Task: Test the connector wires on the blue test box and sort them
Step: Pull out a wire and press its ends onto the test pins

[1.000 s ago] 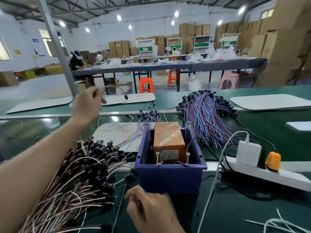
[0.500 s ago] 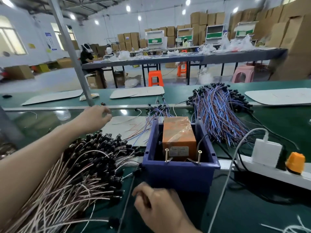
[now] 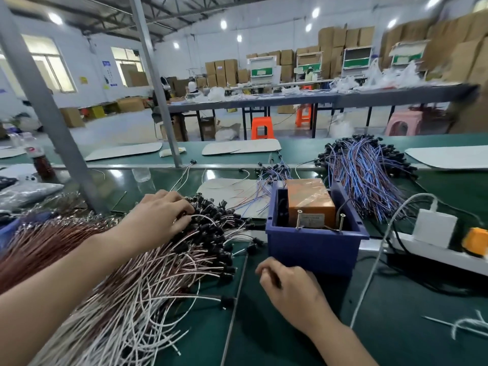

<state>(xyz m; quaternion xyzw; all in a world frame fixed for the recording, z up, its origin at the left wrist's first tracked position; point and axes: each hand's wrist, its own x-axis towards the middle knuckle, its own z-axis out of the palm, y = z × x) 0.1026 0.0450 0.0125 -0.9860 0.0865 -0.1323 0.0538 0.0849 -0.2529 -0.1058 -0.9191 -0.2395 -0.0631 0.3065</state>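
The blue test box (image 3: 311, 249) stands on the green bench with an orange block (image 3: 309, 199) and two metal pins inside. Left of it lies a big pile of brown and white connector wires (image 3: 148, 262) with black plugs. My left hand (image 3: 155, 220) lies on top of this pile, its fingertips curled in among the black plugs (image 3: 211, 220). My right hand (image 3: 287, 291) rests on the bench just in front of the box, fingers curled in, with nothing visible in it. A bundle of blue and red wires (image 3: 367, 175) lies behind the box to the right.
A white power strip (image 3: 443, 249) with a white adapter and an orange plug sits right of the box, with its cables trailing forward. A thin metal rod (image 3: 235, 307) lies between pile and box. Grey posts (image 3: 47, 107) rise at the left. Pale boards lie further back.
My left hand has come down from the far side of the bench onto the brown and white wire pile. My right hand has stayed in front of the box.
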